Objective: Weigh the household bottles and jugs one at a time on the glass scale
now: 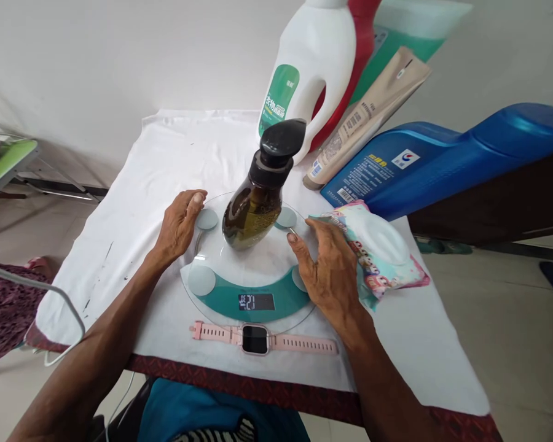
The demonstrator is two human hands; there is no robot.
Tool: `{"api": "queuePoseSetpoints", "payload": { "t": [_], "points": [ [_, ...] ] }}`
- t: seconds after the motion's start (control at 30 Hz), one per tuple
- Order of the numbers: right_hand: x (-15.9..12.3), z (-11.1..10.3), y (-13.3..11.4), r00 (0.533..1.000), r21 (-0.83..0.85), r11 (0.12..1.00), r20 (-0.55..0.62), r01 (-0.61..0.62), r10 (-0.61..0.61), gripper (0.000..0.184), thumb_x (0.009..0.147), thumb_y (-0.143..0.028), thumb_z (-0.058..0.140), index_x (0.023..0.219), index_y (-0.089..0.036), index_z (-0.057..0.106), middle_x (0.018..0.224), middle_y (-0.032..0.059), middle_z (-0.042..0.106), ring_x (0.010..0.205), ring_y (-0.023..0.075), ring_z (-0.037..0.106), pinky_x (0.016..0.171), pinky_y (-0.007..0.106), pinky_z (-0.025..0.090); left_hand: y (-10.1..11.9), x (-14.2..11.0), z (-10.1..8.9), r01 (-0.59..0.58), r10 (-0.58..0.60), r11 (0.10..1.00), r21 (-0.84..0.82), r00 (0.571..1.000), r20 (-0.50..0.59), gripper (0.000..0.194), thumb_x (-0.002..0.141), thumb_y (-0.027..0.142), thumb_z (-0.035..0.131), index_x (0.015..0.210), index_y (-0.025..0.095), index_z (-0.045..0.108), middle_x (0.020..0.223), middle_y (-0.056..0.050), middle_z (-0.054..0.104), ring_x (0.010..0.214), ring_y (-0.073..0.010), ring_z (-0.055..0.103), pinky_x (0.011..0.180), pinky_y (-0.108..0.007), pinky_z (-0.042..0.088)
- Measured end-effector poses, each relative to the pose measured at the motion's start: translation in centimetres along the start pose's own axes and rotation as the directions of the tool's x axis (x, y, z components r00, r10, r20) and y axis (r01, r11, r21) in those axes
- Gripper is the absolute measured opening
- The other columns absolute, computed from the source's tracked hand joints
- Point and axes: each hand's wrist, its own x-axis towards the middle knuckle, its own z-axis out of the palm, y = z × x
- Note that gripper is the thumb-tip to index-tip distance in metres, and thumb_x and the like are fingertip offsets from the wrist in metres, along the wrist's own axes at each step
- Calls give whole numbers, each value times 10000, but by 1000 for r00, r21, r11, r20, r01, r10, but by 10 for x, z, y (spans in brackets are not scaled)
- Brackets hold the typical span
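Observation:
A round glass digital scale point(253, 306) with a teal band and a lit display lies on the white cloth. On it stands a dark pump bottle point(254, 212) with a black top, partly full of yellowish-brown liquid. My left hand point(180, 224) rests at the scale's left edge, fingers loosely stretched beside a round pad, holding nothing visible. At the right edge is my right hand point(329, 264), thumb and fingers apart, next to a wipes packet point(380, 245). A pink-strapped smartwatch point(255, 339) lies flat at the scale's front edge.
Behind stand a white detergent jug point(316, 43), a red bottle point(365, 24), a beige tube point(368, 113) and a blue bottle point(424, 159). A cable point(69, 301) hangs at the left, near a green-topped table point(9, 162). The wall backs the cloth-covered table point(152, 147).

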Motion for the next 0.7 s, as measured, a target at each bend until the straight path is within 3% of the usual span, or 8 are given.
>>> {"api": "queuePoseSetpoints", "payload": {
  "t": [0.17,0.33,0.47,0.7],
  "points": [
    [-4,-8,-6,1000,-219,975,-17,-27,23,637,1085,-680,396,1200,-125,686,1089,192,761,988,310,726,843,444,567,0,-2,2,-12,12,999,44,1000,17,721,1071,774,295,1141,221,753,1160,-118,775,1058,-282,725,943,-472,579],
    [-3,-16,-3,986,-410,907,76,-102,145,643,1092,-664,371,1044,-116,705,916,170,764,767,267,690,633,350,417,-2,-2,3,-23,22,998,66,1000,15,728,1078,767,280,1124,231,769,1149,-110,776,1029,-269,726,925,-449,581],
    [-1,-18,0,967,-432,892,138,-136,214,581,1120,-559,349,1027,-104,697,832,172,747,722,259,674,629,345,385,-3,-1,3,-32,31,994,108,1000,5,726,1083,760,274,1111,238,778,1115,-100,786,1003,-264,724,939,-450,571],
    [-3,-12,1,977,-399,909,116,-120,180,551,1134,-481,292,1013,-116,687,919,179,754,792,267,674,681,359,415,-1,0,2,-62,60,983,175,998,16,710,1093,742,267,1080,247,776,1049,-84,772,966,-253,710,933,-444,557]
  ]
}}
